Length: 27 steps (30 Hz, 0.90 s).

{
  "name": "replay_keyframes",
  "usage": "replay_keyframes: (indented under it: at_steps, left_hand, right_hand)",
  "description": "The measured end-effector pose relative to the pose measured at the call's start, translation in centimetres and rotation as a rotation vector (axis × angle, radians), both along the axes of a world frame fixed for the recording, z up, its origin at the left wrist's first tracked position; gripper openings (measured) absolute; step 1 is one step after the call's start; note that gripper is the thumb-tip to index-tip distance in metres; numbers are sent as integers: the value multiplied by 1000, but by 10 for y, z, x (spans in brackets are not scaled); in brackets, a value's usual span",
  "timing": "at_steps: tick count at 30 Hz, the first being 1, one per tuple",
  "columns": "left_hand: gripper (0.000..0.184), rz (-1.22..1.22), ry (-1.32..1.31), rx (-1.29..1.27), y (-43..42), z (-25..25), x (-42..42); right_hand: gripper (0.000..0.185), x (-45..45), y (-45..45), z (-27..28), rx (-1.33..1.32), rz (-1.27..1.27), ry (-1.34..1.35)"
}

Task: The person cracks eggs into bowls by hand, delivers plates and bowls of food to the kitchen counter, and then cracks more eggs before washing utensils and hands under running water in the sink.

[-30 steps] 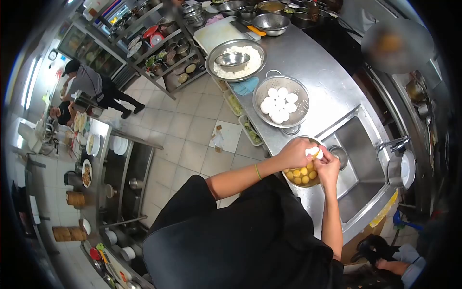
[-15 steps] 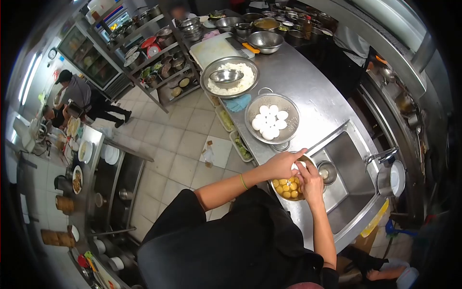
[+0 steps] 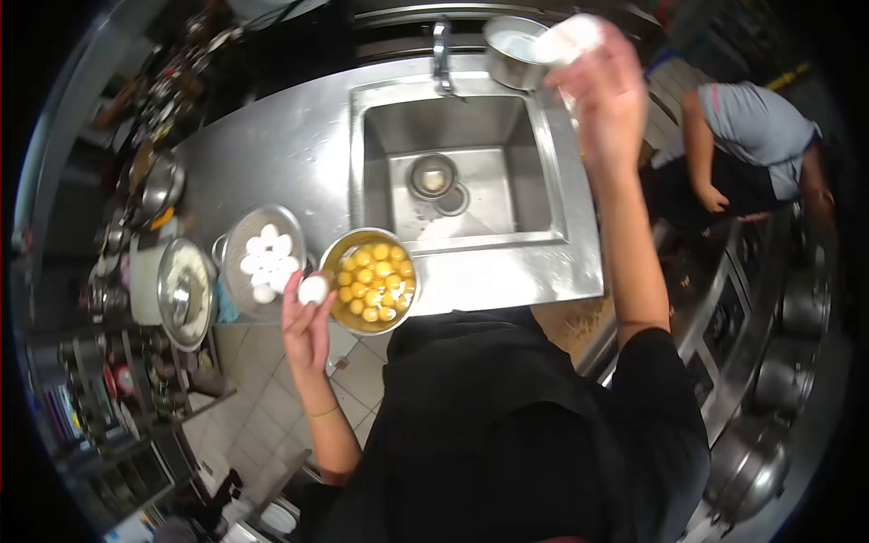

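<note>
My left hand (image 3: 309, 319) has its fingers around a white egg (image 3: 313, 290). That egg is at the left rim of a round metal bowl (image 3: 415, 297) filled with several egg yolks (image 3: 373, 282) in clear liquid. Just beyond it stands a perforated colander (image 3: 237, 294) with several white eggs (image 3: 269, 260). My right hand (image 3: 608, 89) is raised past the far right corner of the sink and smeared by motion. At its fingers is a blurred white thing (image 3: 572, 41) whose kind I cannot make out.
The steel sink (image 3: 362, 158) has a small metal bowl (image 3: 433, 175) in it and a tap (image 3: 441, 59) behind. A metal pot (image 3: 511, 68) stands at the far right corner. Another person (image 3: 756, 136) is at the right. A wide bowl (image 3: 181, 335) of white food stands left.
My view has turned toward the sink. My hands were together at an egg over the yolk bowl; now they are apart, the right swung out far right, the left beside the colander with an egg.
</note>
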State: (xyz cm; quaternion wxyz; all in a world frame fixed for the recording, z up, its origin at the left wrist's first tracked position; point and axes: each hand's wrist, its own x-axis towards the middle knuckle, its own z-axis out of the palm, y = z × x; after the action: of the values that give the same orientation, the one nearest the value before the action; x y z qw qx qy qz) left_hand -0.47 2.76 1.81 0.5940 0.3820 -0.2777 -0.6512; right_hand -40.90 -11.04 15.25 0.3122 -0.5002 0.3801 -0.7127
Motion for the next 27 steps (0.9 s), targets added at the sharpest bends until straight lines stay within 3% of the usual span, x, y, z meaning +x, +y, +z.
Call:
replay_keyframes:
  at_steps: [1,2,5,7,8,9,10,11,12,13,14,15,16,18,19,21,24,25,26,27]
  left_hand:
    - [51,1,0,-23,3,0,2]
    - [49,11,30,-13,4,1,-1]
    - [51,-34,115,20,3,-2,0]
    - [50,-50,61,8,3,-12,1]
    - [48,-60,6,-11,-1,-14,2]
    - [48,-28,11,-26,-4,-10,0]
    - [45,-18,-226,-39,-3,-5,-8]
    - [42,16,-462,-27,3,-1,-16]
    - [34,69,-497,-59,0,-1,-27]
    - [26,134,-805,-325,-4,-47,-17]
    - [25,49,-1256,-490,-13,-18,-24]
    - [34,92,-916,-111,-9,-9,-43]
    - [42,65,-794,-34,-10,-24,-49]
    - [52,60,-982,-119,-16,3,-50]
    - [53,71,-912,-116,-20,-3,-49]
    - [31,-59,-738,-79,-22,-1,-44]
    - [15,-82,-556,-195,-30,3,-13]
    - [15,38,-669,-178,-44,-16,10]
    - [17,289,-908,-115,-61,-20,34]
    - [22,553,-1121,-214,-86,-48,65]
  right_hand:
    - [38,-27,-4,19,-209,-285,207]
    - [38,-53,-15,19,-210,-297,214]
    - [48,-138,-57,11,-359,-678,532]
    - [77,-210,-93,-65,85,-793,913]
    - [79,-191,-72,-77,274,-759,828]
    - [74,-172,-59,-92,282,-735,757]
    - [64,-151,-46,-109,165,-661,846]
    - [56,-116,-35,-134,57,-435,650]
    - [52,-63,-7,-131,87,-305,873]
    - [55,8,26,-116,323,116,555]
    - [58,58,53,-106,302,295,732]
    - [61,100,71,-104,235,455,892]
    - [62,135,83,-111,102,548,907]
    - [61,175,96,-116,-4,601,879]
    - [58,187,98,-119,20,597,830]
    - [50,193,92,-118,0,511,787]
    - [48,192,92,-123,342,510,590]
    - [47,187,90,-136,370,507,432]
    - [46,182,87,-141,449,513,345]
    - [52,178,81,-151,395,543,304]
